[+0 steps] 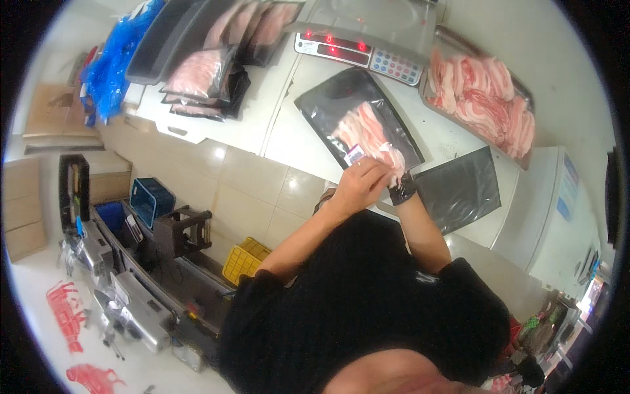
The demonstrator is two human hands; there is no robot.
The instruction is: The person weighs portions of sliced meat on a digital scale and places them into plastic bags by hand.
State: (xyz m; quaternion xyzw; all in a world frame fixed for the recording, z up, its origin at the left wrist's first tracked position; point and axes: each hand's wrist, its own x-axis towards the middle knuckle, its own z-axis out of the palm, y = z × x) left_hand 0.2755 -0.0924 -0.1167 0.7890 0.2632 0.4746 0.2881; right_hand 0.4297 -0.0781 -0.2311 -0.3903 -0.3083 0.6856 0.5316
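A black-backed clear plastic bag point(341, 85) lies slantwise on the white table, with sliced streaky meat point(364, 125) in it. My left hand point(359, 185) is closed at the bag's near edge, its fingers pinched together beside my other hand. A small white and purple label point(354, 154) shows just beyond its knuckles. My right hand point(398, 172) is at the near end of the slices, with shiny black material around its wrist; its fingers are mostly hidden. Beside it on the right lies a flat black bag point(459, 187).
A metal tray point(433, 98) of meat slices stands at the right. A scale point(357, 52) with red digits is at the back. Filled meat packs point(197, 75) are stacked on the left near a black tray point(154, 52). A yellow crate point(244, 259) sits on the floor.
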